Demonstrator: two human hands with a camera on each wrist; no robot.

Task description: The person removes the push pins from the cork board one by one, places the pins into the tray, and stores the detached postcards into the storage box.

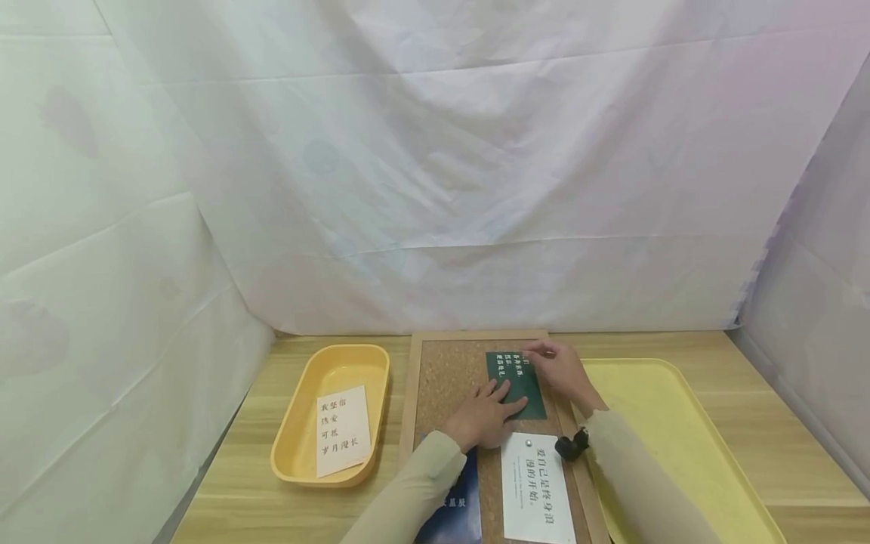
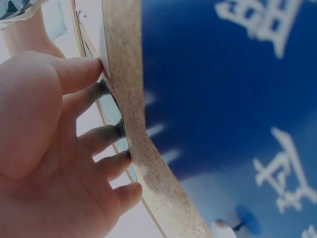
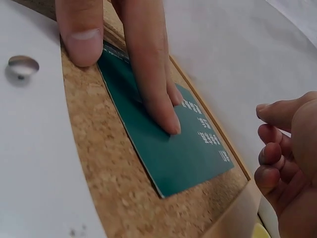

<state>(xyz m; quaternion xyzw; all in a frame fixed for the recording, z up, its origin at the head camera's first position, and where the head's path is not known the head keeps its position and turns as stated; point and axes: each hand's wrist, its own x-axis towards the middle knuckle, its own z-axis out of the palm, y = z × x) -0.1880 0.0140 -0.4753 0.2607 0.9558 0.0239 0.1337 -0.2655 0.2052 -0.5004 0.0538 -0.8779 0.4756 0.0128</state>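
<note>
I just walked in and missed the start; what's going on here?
A person's left hand rests, spread out, on a green card on a corkboard. The right hand is at the card's far right corner; whether it holds anything is unclear. A white card and a blue sheet also lie on the corkboard.

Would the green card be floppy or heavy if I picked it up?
The green card is probably light, since its edge looks very thin. It may be a little stiff, with straight edges against the corkboard. Being flat, it probably won't roll.
</note>
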